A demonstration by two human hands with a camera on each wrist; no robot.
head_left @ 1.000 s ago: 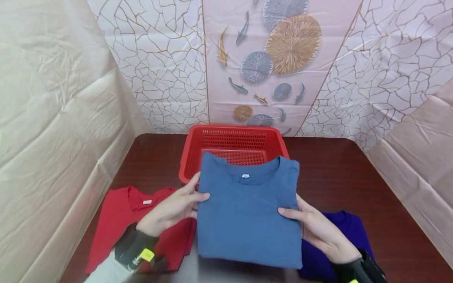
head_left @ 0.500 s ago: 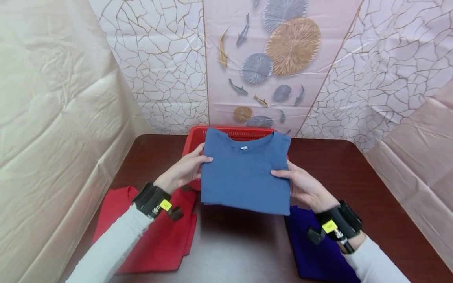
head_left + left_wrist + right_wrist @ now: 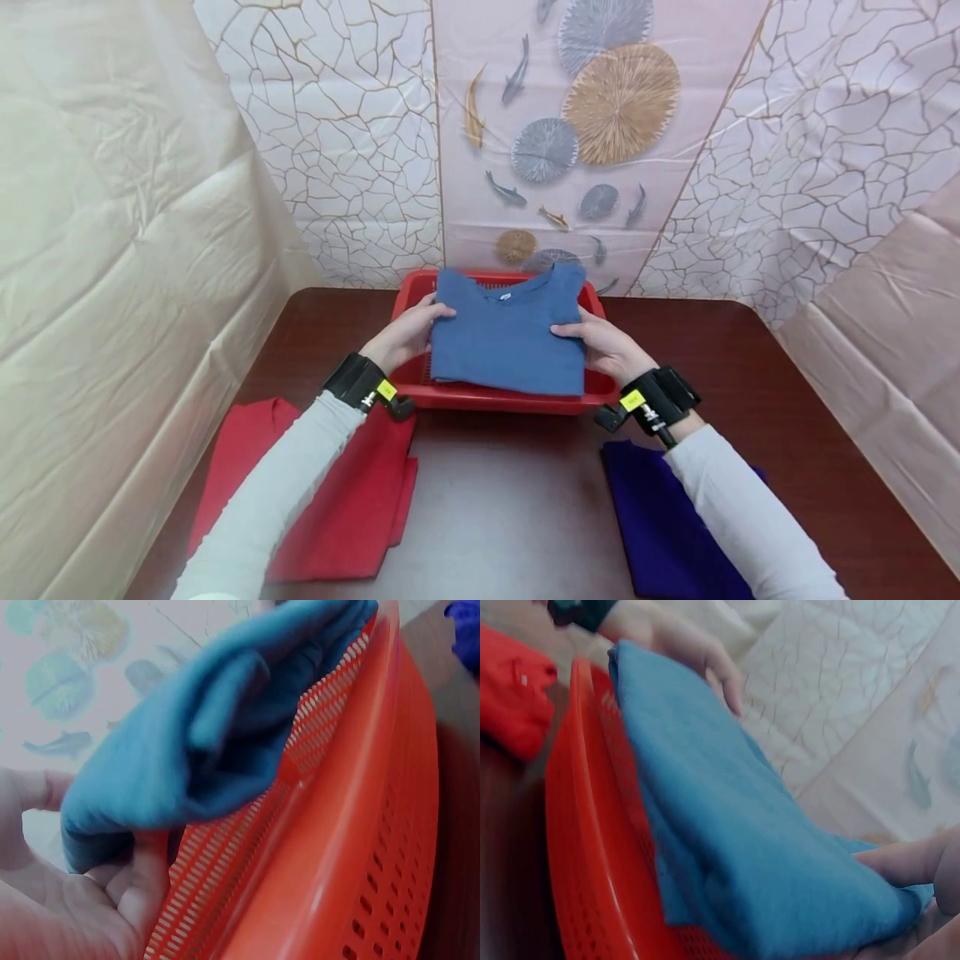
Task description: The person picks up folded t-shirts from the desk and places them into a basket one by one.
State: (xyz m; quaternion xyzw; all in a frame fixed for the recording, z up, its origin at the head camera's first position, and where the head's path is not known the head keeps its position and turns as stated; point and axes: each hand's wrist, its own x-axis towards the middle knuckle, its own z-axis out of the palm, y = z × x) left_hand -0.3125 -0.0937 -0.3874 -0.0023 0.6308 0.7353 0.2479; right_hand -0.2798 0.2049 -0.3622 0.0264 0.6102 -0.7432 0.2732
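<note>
A folded blue T-shirt point(image 3: 510, 342), with a small white label at its neckline, is over the opening of a red plastic basket point(image 3: 510, 403) at the back of the table. My left hand point(image 3: 407, 332) grips its left edge, thumb on top and fingers beneath. On the opposite edge my right hand point(image 3: 603, 340) pinches the cloth the same way. In the left wrist view the folded layers of the T-shirt point(image 3: 187, 742) hang beside the slotted basket wall point(image 3: 352, 825). The right wrist view shows the shirt point(image 3: 727, 817) tilted over the basket rim point(image 3: 592, 795).
A folded red shirt point(image 3: 352, 508) lies at the front left of the dark brown table point(image 3: 495, 500), partly under the left forearm. At the front right lies a folded dark purple garment point(image 3: 660, 525). Patterned fabric point(image 3: 360, 167) hangs behind the table.
Both hands have carried the blue T-shirt forward, away from the person, from in front of the red basket to over it. The red shirt and purple garment stay put.
</note>
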